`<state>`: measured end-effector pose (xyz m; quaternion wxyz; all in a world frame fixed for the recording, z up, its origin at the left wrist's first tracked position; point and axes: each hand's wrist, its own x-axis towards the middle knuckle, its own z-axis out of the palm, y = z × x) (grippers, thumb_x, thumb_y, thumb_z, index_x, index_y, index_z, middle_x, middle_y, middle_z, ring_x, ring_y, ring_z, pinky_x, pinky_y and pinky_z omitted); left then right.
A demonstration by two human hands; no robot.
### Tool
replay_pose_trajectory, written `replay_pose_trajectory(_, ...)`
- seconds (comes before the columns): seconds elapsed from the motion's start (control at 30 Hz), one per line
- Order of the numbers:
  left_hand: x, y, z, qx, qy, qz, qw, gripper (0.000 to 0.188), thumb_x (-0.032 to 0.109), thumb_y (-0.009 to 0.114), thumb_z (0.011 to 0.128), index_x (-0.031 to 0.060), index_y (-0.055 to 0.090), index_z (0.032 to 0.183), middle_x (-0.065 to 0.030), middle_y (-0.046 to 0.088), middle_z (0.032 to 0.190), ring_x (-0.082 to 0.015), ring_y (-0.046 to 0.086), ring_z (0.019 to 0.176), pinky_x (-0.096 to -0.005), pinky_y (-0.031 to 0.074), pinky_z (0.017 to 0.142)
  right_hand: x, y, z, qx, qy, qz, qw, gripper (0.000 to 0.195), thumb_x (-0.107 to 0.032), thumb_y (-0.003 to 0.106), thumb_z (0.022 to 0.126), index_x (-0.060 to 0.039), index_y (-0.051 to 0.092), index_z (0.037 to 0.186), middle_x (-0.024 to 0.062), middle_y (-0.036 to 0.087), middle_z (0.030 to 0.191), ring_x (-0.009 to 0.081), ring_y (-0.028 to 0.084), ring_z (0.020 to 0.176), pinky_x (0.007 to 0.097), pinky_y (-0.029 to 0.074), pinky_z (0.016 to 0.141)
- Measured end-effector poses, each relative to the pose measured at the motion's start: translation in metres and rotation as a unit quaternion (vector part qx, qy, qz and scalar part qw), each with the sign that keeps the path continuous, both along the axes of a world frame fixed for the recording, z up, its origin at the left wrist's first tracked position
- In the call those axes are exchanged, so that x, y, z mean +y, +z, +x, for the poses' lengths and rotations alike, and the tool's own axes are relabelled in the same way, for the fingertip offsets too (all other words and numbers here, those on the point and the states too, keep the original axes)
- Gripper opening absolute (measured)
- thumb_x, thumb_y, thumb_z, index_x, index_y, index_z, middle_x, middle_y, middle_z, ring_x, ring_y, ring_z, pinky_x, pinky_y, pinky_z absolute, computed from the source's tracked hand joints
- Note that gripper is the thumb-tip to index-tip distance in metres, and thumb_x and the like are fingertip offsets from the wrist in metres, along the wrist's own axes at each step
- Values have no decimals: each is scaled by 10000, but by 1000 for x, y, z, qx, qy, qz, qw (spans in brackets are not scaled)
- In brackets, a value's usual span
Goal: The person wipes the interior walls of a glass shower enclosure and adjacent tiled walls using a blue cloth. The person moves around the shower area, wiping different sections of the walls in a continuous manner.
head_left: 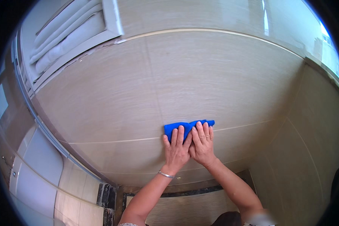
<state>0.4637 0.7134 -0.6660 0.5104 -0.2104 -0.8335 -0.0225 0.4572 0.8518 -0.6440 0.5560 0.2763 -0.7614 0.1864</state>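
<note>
A folded blue cloth (173, 128) lies flat against the beige tiled wall (124, 93), just over a horizontal grout line. My left hand (176, 149) presses on its left part with the fingers spread. On the right part rests my right hand (203, 144), its fingers close together and pointing up the wall. Thumbs of the two hands meet near the cloth's lower middle. A silver bracelet (166, 174) circles my left wrist. Both palms and the cloth beneath them are hidden.
Folded white towels (67, 36) fill a white-framed niche at upper left. A glass panel with a metal-edged frame (42, 124) runs down the left, with a white toilet (41, 158) beyond it. The side wall (302, 147) meets at right. Below lies a ribbed floor (186, 209) with dark edging.
</note>
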Motion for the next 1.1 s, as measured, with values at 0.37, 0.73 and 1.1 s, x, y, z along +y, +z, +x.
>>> replay_pose_trajectory(0.37, -68, -61, -3, -19, 13, 19, 1000, 496, 299, 605, 862, 178, 554, 1341, -176, 288, 1549, -350, 236, 1443, -641, 75, 1123, -55, -62, -6, -61, 15, 78, 995, 527, -162, 593, 830, 8, 532, 1326, 192, 422, 1474, 369, 315, 1416, 514, 151, 1169)
replay_pose_trajectory(0.73, -140, -54, -17, 31, 34, 129, 991, 429, 294, 581, 886, 183, 591, 1300, -135, 387, 1500, -298, 278, 1432, -599, 99, 1142, -143, -34, -33, -21, 57, 119, 991, 477, -236, 567, 845, -48, 589, 1283, 148, 460, 1457, 343, 329, 1407, 513, 130, 1167)
replay_pose_trajectory(1.1, -207, 49, -12, -69, 92, 167, 979, 539, 271, 513, 923, 66, 452, 1417, -248, 222, 1556, -420, 193, 1446, -672, 66, 1119, -228, 67, -41, -76, 129, 92, 984, 524, -141, 559, 818, -10, 539, 1324, 160, 436, 1470, 323, 368, 1387, 491, 172, 1160)
